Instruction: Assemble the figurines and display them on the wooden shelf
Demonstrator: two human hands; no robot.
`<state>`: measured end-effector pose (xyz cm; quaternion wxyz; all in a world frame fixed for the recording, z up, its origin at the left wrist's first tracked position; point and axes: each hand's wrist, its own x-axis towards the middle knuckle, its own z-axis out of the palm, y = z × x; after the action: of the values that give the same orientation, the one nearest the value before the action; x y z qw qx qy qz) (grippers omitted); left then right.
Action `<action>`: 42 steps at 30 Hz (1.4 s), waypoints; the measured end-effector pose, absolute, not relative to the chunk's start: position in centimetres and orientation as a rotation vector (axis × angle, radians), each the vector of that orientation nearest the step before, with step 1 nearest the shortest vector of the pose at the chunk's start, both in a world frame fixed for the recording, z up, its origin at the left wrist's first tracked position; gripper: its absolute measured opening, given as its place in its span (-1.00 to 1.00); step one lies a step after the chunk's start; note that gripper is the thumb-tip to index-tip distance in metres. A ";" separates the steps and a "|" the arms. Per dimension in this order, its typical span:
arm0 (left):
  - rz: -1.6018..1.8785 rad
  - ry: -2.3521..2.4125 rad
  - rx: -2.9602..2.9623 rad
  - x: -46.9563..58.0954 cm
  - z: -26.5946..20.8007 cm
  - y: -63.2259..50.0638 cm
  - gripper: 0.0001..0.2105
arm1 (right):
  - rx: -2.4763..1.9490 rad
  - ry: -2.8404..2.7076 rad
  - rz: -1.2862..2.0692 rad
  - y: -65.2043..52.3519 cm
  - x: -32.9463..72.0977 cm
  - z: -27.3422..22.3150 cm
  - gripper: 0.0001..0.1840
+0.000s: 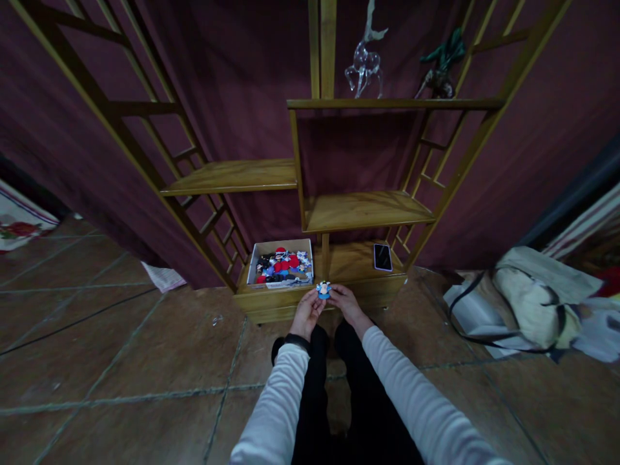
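A small blue and white toy figurine [323, 291] is held up between my two hands, in front of the lowest shelf. My left hand [307, 312] pinches it from the left, and my right hand [345, 301] has its fingers closed on its right side. Just beyond my left hand, a shallow cardboard box [310, 245] stands on the bottom shelf. Many little figures [283, 263] in red, black, white and blue fill it. The fine features of the held toy are too small to make out.
The wooden shelf unit [368, 210] rises ahead. A dark-screened phone [382, 257] lies on its bottom shelf, right of the box. Higher up stand a clear deer figure [364, 61] and a green statuette [443, 64]. Bags [526, 300] lie on the floor to the right.
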<state>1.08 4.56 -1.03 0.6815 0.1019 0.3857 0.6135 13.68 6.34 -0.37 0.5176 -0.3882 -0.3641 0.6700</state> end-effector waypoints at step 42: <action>1.466 0.820 0.376 1.4 -1.3 3.8 -0.67 | -0.895 -0.789 1.611 6.2 14.0 0.4 -0.63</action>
<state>1.40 3.85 -1.34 0.6517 0.1657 0.3614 0.6459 13.98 6.21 0.36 0.5383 -0.3764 -0.3317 0.6771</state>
